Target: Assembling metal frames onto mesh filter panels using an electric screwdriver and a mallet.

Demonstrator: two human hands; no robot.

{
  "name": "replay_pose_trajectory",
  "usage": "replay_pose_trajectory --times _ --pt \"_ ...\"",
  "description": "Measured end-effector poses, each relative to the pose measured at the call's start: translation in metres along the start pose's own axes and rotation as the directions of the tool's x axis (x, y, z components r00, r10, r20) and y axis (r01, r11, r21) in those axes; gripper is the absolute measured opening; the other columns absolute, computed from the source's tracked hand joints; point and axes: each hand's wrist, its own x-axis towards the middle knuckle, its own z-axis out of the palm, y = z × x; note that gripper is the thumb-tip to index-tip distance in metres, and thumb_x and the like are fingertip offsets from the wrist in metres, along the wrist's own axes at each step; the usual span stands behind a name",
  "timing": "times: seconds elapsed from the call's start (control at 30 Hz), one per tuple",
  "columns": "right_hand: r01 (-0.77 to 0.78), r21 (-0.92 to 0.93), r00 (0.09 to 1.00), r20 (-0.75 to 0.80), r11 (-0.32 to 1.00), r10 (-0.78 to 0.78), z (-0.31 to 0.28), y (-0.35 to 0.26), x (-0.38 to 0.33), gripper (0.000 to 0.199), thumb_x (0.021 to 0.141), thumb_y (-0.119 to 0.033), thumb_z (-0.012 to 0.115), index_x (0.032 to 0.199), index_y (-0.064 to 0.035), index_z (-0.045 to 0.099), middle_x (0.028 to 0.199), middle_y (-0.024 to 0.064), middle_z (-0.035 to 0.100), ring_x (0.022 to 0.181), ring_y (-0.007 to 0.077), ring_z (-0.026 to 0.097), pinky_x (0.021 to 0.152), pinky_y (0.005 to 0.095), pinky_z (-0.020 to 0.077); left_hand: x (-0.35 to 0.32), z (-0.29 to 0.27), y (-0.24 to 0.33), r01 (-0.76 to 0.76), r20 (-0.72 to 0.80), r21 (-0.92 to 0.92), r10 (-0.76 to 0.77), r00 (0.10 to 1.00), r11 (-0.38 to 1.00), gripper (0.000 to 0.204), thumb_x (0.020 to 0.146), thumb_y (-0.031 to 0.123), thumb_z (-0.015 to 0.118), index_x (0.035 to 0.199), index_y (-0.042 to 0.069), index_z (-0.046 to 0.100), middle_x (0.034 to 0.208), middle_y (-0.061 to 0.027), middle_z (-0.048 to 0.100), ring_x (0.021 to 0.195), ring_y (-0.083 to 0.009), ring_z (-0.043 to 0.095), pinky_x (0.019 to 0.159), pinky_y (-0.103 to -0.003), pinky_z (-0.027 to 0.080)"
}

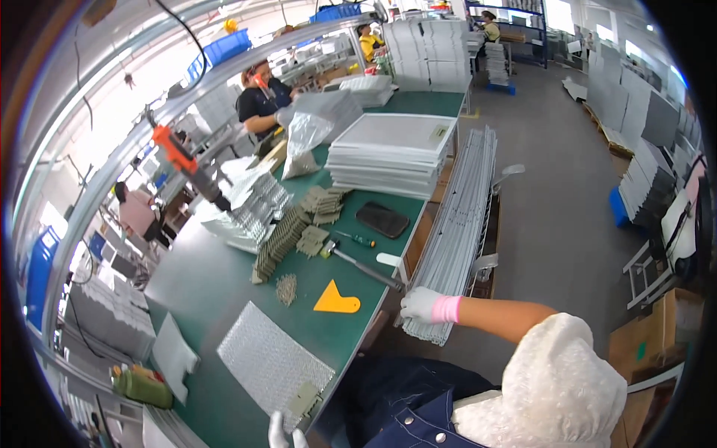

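Note:
My right hand, in a white glove with a pink cuff, is closed at the near end of a bundle of long grey metal profiles; its fingertips are partly hidden. Beside it ends the dark handle of a hammer lying on the green-topped table. At the lower edge, my left hand shows only gloved fingers, held apart. They are close to a small greenish-grey plate, which lies on a sheet of bubble wrap. A yellow scraper lies between the bubble wrap and the hammer.
Stacked white panels, a black phone, a screwdriver, rows of small metal plates and a pile of small fasteners lie on the table. An orange power screwdriver hangs above it. Across the table stands a person.

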Motion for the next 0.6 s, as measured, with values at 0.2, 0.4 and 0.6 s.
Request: replay_pose_trajectory --times 0.2,0.4,0.6 --pt "0.400 0.228 0.787 -0.581 0.888 -0.206 -0.145 -0.130 0.018 0.012 0.068 -0.021 0.064 0.076 -0.0132 0.059 0.076 0.0053 0.057 0.074 0.0248 0.059 0.062 0.0362 0.0481 0.036 0.087 0.002 -0.053 0.613 -0.170 0.147 0.776 0.984 0.048 0.077 0.004 0.057 0.123 -0.002 0.047 0.112 -0.0159 0.060 0.110 -0.0283 0.052 0.099 -0.044 0.035" --pt "0.272 0.290 0.917 -0.368 0.917 -0.155 -0.204 -0.190 0.048 0.016 0.076 -0.023 0.064 0.084 -0.0097 0.059 0.086 0.0057 0.057 0.091 0.0254 0.058 0.075 0.0356 0.0478 0.071 0.174 -0.043 -0.027 0.200 -0.138 0.055 0.978 0.990 0.019 0.086 0.023 0.059 0.096 0.007 0.062 0.081 -0.0037 0.063 0.074 -0.0151 0.058 0.065 -0.025 0.046" --pt "-0.078 0.992 -0.109 -0.107 0.099 0.988 -0.001 0.077 -0.027 0.050 0.082 -0.025 0.062 0.117 0.0046 0.042 0.107 0.0169 0.052 0.105 0.0313 0.053 0.091 0.0379 0.0431 0.013 0.059 0.021 0.261 0.185 -0.716 -0.185 0.965 0.648 0.032 0.095 0.012 0.045 0.122 -0.005 0.045 0.115 -0.0168 0.054 0.106 -0.0254 0.054 0.096 -0.037 0.043"
